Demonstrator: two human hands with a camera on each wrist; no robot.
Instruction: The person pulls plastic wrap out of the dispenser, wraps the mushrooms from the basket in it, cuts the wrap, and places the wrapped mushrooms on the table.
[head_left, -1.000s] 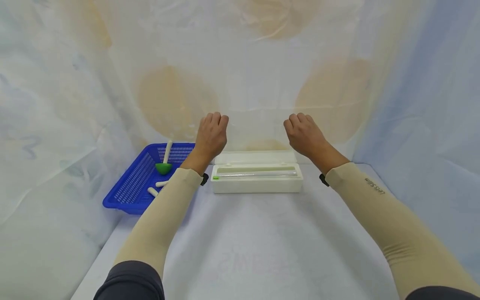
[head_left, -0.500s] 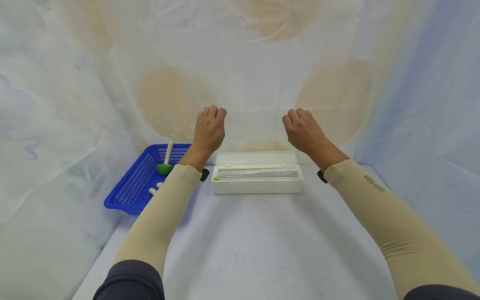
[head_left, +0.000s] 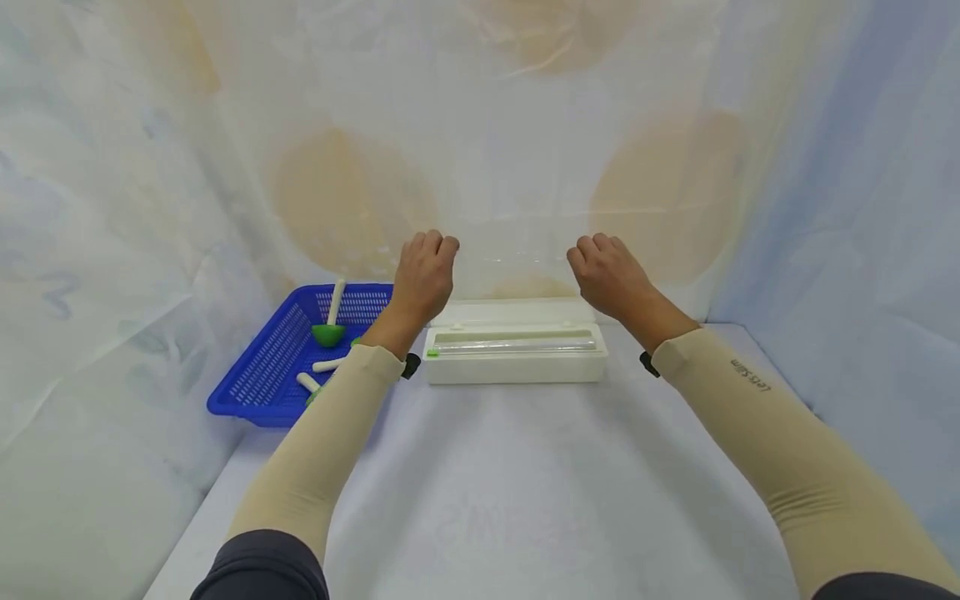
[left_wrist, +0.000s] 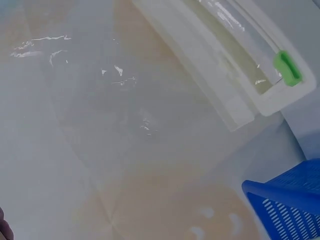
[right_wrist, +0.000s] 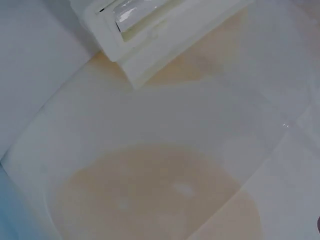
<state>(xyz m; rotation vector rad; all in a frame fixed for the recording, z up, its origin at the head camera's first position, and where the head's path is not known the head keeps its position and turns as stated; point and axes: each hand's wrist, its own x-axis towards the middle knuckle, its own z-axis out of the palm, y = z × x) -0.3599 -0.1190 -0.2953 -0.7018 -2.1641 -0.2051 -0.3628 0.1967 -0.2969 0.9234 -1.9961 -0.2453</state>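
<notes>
Both hands are raised above a white cling film dispenser [head_left: 516, 372], whose lid [head_left: 513, 312] is flipped up at the back. A clear roll [head_left: 517, 345] lies inside it, and a green slider [head_left: 432, 352] sits at its left end. My left hand [head_left: 423, 275] pinches one side of a sheet of cling film [left_wrist: 118, 70], which shows only by its glints. With curled fingers, my right hand [head_left: 611, 275] holds the other side. The sheet spans the gap between the hands. Their fingertips are hidden behind the knuckles in the head view.
On the left stands a blue plastic basket [head_left: 251, 379]. In it lie a green ladle [head_left: 328, 335] with a white handle and other white-handled utensils, partly behind the left forearm. Patterned sheeting [head_left: 517, 142] hangs behind and along both sides of the white table [head_left: 525, 492].
Both hands rose slightly by half a second ago, then came down a little. The roll looked raised in the dispenser then and lies lower now.
</notes>
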